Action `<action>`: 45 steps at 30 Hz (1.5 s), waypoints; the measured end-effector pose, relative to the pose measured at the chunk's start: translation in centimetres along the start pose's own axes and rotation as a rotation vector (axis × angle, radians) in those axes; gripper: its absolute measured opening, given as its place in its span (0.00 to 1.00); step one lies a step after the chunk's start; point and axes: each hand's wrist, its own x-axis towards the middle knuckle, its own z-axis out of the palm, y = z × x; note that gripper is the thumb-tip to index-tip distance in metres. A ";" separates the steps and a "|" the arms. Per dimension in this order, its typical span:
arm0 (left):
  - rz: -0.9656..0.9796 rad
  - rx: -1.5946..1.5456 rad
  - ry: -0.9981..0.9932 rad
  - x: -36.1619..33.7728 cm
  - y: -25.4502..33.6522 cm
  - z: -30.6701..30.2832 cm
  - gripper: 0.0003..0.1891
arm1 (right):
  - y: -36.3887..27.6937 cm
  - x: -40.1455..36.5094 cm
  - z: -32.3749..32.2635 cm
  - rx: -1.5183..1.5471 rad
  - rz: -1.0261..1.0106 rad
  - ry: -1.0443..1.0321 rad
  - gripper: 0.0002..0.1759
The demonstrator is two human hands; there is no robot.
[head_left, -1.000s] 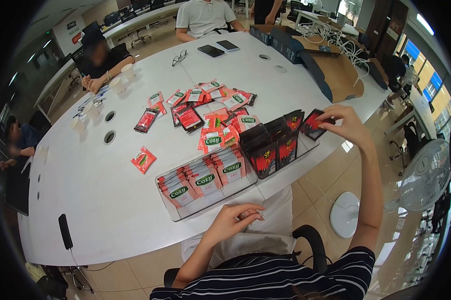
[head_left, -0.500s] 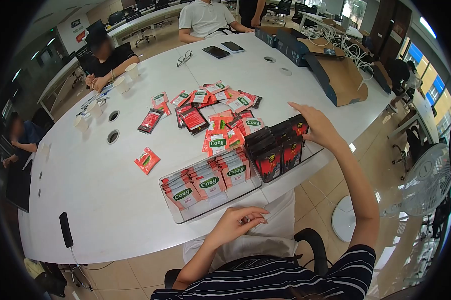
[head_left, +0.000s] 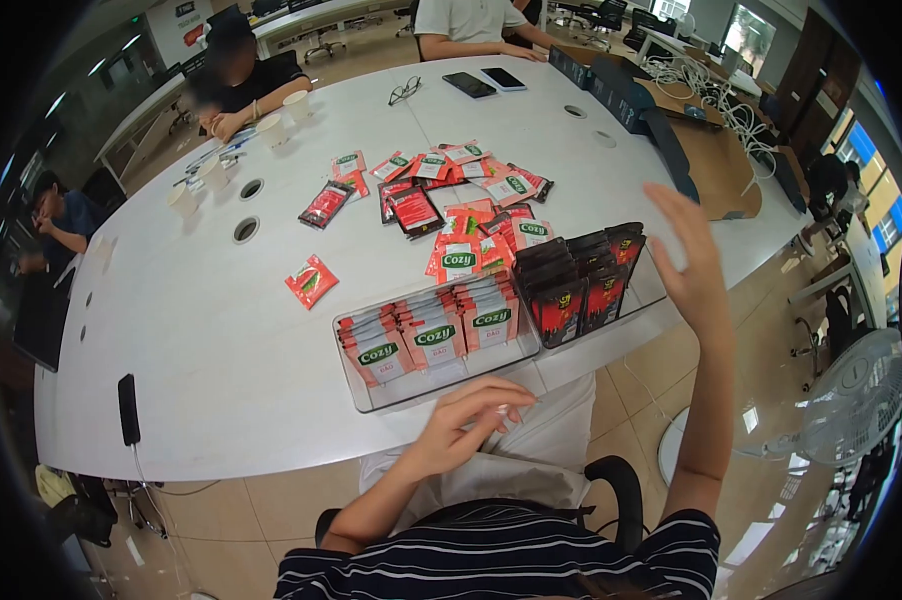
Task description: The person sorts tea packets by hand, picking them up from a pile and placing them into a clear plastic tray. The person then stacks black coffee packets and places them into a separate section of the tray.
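A clear bin of pink Cozy sachets (head_left: 434, 340) sits near the table's front edge. Against its right end stands another clear bin, holding black and red sachets (head_left: 561, 305); some lean at its right side. My right hand (head_left: 686, 255) is raised just right of this bin, fingers spread, nothing in it. Below the Cozy bin, at the table edge, my left hand (head_left: 471, 425) has loosely curled fingers with gaps between them and holds nothing visible. Behind the bins lies a loose pile of red and pink sachets (head_left: 458, 262). One red sachet (head_left: 312, 281) lies apart on the left.
Paper cups (head_left: 271, 130) and pens line the far left. Glasses (head_left: 405, 91) and phones (head_left: 469, 85) lie at the back, with an open cardboard box (head_left: 716, 165) and white cables (head_left: 686, 95) behind right. People sit across the table. A fan (head_left: 851, 395) stands right.
My right hand has come off the black and red sachets and moved right, its fingers opening. The sachets at that bin's right end now lean outward. The whole view has shifted slightly.
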 end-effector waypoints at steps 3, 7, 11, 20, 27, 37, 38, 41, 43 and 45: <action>0.437 0.311 0.047 0.5 5.9 -1.3 0.11 | -5.9 0.6 -4.0 0.137 -0.067 0.372 0.18; 0.814 0.595 0.168 0.0 14.4 -0.4 0.05 | -13.0 2.0 -10.3 0.186 -0.484 0.631 0.17; 0.737 0.647 0.081 -2.7 19.7 0.9 0.12 | -15.1 2.1 -13.6 0.201 -0.793 0.710 0.17; 1.192 0.674 0.523 -4.3 19.0 0.1 0.17 | -15.3 0.7 -14.6 0.177 -0.919 0.839 0.18; 0.974 -0.257 0.054 -1.0 22.1 2.5 0.06 | -16.4 -0.4 -15.3 0.190 -0.939 0.842 0.18; 1.498 -0.126 -0.208 -2.8 24.5 4.8 0.10 | -17.1 -1.3 -15.7 0.240 -0.969 0.863 0.19; 1.562 -0.101 -0.151 -3.4 24.5 5.1 0.11 | -17.2 -1.3 -15.8 0.242 -0.972 0.864 0.19; 1.765 -0.047 0.155 -6.4 23.8 6.1 0.12 | -17.3 -1.8 -16.0 0.244 -0.972 0.873 0.19; 1.697 -0.064 0.168 -7.0 22.6 5.3 0.17 | -17.5 -2.0 -16.3 0.240 -0.977 0.883 0.19; 1.675 -0.354 0.244 -5.7 21.3 6.7 0.03 | -17.7 -2.1 -16.3 0.238 -0.986 0.884 0.19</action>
